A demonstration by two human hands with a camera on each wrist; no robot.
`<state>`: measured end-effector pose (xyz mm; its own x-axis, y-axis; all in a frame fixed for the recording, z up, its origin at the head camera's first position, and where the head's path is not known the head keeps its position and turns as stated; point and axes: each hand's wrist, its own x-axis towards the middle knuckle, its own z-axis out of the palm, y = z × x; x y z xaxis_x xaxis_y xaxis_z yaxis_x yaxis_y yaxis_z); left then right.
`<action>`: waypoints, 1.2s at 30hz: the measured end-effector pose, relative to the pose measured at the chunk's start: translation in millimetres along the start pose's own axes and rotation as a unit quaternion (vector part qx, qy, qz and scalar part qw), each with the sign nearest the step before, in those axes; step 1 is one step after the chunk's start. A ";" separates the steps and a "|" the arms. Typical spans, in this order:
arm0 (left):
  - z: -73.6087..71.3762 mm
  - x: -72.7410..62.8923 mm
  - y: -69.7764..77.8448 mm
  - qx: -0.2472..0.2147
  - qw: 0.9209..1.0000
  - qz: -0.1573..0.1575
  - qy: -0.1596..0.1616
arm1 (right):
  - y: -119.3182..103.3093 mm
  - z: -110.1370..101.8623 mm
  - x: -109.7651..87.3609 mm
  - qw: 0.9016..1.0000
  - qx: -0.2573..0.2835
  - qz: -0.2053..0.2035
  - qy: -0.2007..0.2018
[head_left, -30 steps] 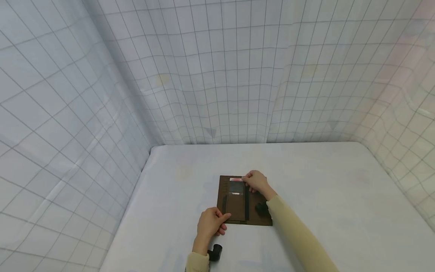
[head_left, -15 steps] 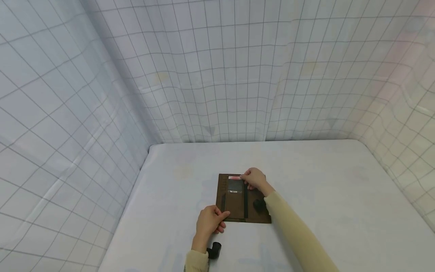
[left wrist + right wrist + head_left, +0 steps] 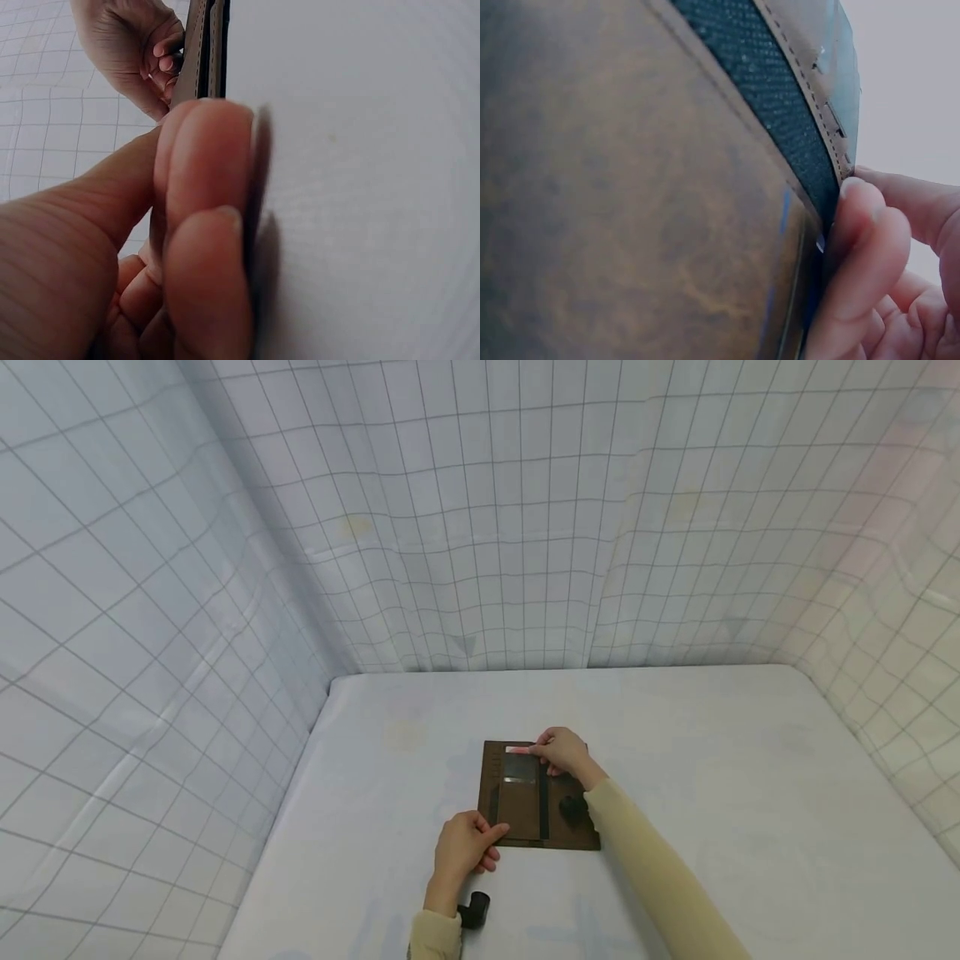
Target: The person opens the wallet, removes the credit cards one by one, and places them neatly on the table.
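A brown leather wallet (image 3: 519, 814) lies spread open on the white table, with a dark band down its middle. In the right wrist view that band (image 3: 780, 120) shows a woven texture beside a stitched edge. Near the far edge sits a clear window pocket (image 3: 519, 767), and a red-and-white strip (image 3: 517, 749) shows above it. My left hand (image 3: 461, 847) pinches the wallet's near left corner between thumb and fingers. At the far edge, beside the red-and-white strip, my right hand (image 3: 564, 752) pinches the top of the inner panel; its fingertips partly hide what they grip.
A black wrist camera (image 3: 474, 911) sits at the left wrist, and another (image 3: 573, 808) at the right wrist over the wallet's right half. White table surface (image 3: 675, 760) surrounds the wallet. Grid-patterned white curtains (image 3: 480, 527) enclose the back and sides.
The scene shifts up slightly in the head view. Both hands keep their places on the wallet, and the glare on the clear pocket has faded.
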<state>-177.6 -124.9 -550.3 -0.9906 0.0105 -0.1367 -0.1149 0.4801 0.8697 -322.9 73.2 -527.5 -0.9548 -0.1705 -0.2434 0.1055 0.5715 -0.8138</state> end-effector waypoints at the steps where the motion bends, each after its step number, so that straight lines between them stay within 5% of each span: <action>1: -0.2 0.1 0.0 -0.002 1.000 -0.001 0.000 | 0.0 0.2 0.7 1.000 -0.003 -0.001 -0.002; 16: -2.8 -0.8 0.8 -0.005 1.000 -0.010 -0.001 | -4.0 0.5 6.7 0.999 0.001 -0.004 -0.035; 22: -2.8 -1.3 1.1 -0.006 1.000 -0.016 -0.009 | -0.7 3.9 14.7 0.999 0.036 0.034 -0.008; 36: -1.4 -1.7 0.9 -0.009 1.000 -0.013 -0.006 | -1.2 7.1 15.0 0.997 0.061 0.043 0.030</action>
<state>-176.1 -125.8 -548.6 -0.9862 0.0078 -0.1652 -0.1428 0.4640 0.8743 -335.3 64.3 -533.9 -0.9554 -0.0747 -0.2858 0.2171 0.4786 -0.8508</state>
